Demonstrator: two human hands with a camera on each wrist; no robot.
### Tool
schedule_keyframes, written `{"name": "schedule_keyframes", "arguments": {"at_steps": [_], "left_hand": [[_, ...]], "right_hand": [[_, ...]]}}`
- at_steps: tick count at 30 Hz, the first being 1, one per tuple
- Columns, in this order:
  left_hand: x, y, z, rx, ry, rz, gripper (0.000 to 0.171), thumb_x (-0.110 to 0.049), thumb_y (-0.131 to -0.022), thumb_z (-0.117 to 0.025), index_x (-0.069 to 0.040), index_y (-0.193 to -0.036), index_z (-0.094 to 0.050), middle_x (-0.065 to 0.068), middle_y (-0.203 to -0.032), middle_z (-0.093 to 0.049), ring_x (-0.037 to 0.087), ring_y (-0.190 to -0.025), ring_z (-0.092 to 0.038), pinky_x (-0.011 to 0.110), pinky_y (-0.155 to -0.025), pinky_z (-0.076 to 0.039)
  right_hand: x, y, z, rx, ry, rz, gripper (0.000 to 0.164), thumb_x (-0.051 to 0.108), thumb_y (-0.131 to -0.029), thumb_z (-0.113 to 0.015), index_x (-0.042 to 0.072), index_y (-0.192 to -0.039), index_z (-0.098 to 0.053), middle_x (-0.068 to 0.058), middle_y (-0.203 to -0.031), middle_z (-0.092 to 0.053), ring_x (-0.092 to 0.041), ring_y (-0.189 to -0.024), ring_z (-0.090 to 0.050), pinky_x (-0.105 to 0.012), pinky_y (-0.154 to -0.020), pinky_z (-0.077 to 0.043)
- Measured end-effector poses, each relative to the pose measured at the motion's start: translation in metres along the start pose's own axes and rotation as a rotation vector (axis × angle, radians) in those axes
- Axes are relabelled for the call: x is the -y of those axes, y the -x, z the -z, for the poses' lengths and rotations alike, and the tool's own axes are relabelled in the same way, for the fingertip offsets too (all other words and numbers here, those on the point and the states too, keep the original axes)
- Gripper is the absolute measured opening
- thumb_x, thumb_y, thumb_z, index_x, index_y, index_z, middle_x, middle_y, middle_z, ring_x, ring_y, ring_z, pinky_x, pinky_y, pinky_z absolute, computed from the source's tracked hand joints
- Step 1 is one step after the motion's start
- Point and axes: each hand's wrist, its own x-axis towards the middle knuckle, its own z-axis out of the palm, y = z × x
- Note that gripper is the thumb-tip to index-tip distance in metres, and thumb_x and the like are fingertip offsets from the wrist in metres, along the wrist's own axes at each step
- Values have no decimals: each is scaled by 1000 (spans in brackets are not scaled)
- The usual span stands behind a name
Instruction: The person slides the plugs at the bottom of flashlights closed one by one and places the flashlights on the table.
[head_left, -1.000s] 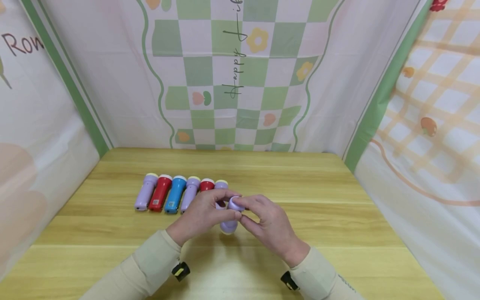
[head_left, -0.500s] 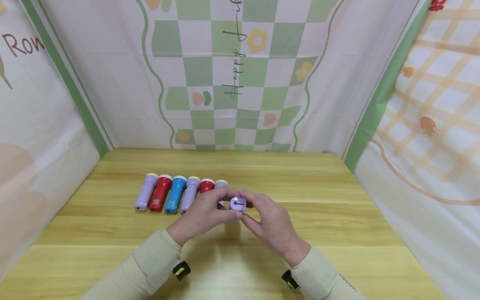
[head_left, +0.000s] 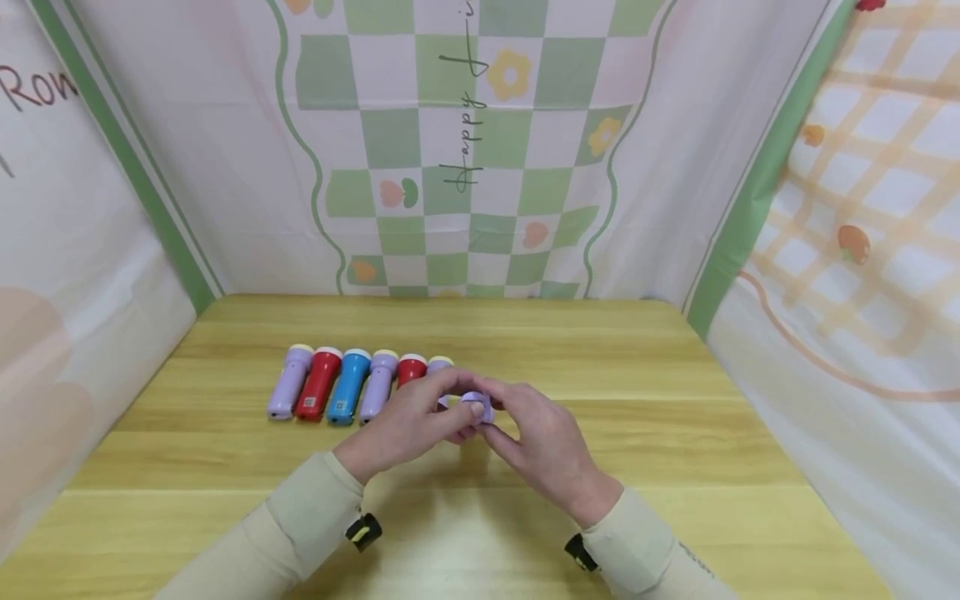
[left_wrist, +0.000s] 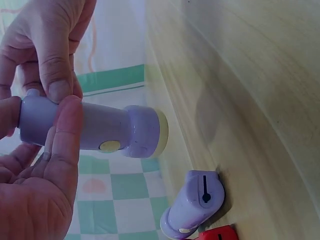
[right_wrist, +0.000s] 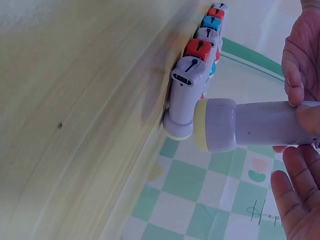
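Observation:
A light purple flashlight with a pale yellow lens rim and an oval yellow button hangs above the table, lens end down. My left hand grips it around the upper body, its thumb lying across the tail end in the head view. From the other side my right hand pinches the same upper part between thumb and fingers. Most of the flashlight is hidden by the hands in the head view; the right wrist view shows its wide head apart from the tabletop.
Left of the hands several flashlights lie side by side on the wooden table: purple, red, blue, then more purple and red. The left hand partly covers the nearest ones. A patterned cloth hangs behind the table.
The held flashlight has turned from lying tilted, its lens end toward me, to tail up. My left thumb has moved onto its tail end. The row of flashlights has stayed put.

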Motion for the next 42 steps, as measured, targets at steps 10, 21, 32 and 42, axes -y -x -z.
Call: {"name": "schedule_keyframes", "arguments": {"at_steps": [10, 21, 32, 42], "left_hand": [[1, -2, 1, -32, -94, -26, 39, -33, -105, -64, -19, -142, -64, -1, -120, -73, 12, -90, -75, 29, -83, -63], [13, -15, 1, -116, -408, -179, 29, -24, -99, -74, -14, -126, -72, 1, -134, -69, 17, -129, -61, 40, -103, -57], [19, -26, -10, -30, -776, -200, 25, -22, -101, -71, -9, -123, -69, 3, -120, -66, 16, -111, -62, 32, -101, -56], [31, -33, -24, 21, -878, -144, 25, -22, -103, -69, -12, -125, -67, 5, -125, -62, 14, -106, -63, 29, -97, -58]], "right_hand": [[-5, 0, -1, 3, 68, 5, 74, 18, -80, -91, 4, -144, -55, -9, -122, -73, -21, -104, -72, -36, -87, -62], [-19, 8, 16, 111, 139, -113, 79, 15, -78, -92, 8, -147, -53, -15, -131, -67, -35, -120, -64, -49, -100, -56], [-24, 13, 29, 348, 248, -299, 85, 12, -84, -81, 8, -158, -39, -38, -153, -41, -59, -137, -45, -66, -113, -41], [-23, 18, 31, 537, 299, -429, 103, 45, -86, -84, 12, -165, -25, -34, -166, -21, -60, -148, -26, -77, -112, -33]]}}
